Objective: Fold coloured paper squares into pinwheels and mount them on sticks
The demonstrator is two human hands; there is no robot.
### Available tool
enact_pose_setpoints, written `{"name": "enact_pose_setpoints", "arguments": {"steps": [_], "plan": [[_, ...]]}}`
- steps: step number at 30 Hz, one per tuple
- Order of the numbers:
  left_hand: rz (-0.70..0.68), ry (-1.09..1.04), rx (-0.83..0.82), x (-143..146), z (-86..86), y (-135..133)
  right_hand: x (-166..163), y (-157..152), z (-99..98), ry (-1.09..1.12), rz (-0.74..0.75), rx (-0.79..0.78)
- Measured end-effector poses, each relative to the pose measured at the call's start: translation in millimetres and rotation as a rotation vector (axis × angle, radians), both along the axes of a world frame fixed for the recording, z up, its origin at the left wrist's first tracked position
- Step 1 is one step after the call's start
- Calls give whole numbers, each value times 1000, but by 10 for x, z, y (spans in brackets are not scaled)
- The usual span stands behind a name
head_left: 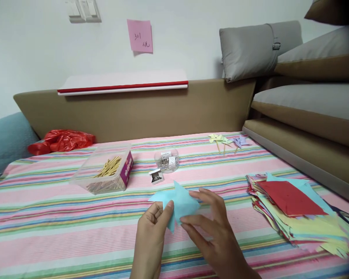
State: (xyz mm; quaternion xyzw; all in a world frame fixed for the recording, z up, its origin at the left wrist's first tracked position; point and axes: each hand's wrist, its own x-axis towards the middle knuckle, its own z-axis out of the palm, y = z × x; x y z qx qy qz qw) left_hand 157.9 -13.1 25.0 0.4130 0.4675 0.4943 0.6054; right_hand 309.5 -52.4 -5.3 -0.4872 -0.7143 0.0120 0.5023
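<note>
A light blue paper pinwheel [182, 203] with folded, pointed blades is held up above the striped cloth. My left hand [151, 228] pinches it near its middle, thumb on the front and the other fingers curled behind. At its right side, my right hand [216, 228] grips the lower edge of a blade with thumb and a finger, while other fingertips touch the blade higher up. Just beyond the pinwheel lie a small open box of metal pins [156, 177] and a clear round container [167, 161] with small metal pieces and white labels inside.
A clear plastic box of wooden sticks [104, 174] stands at left, a red plastic bag [65, 140] behind it. Finished pinwheels [221, 139] lie at the back right. A coloured paper stack [292, 197] and partly hidden scissors [347, 215] are at right, beside piled cushions [308, 104].
</note>
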Motion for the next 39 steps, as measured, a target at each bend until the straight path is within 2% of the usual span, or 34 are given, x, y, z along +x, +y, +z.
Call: {"name": "enact_pose_setpoints", "arguments": {"steps": [6,20,39], "plan": [[-61,68,21,36,40,-43,16,15,14,287,-73,-207],[-86,59,15,107,67,-105,-52,15,48,585,-67,-471],[-81,-54,-11,164,-43,-157,-212,21,-13,844,-13,-369]]}}
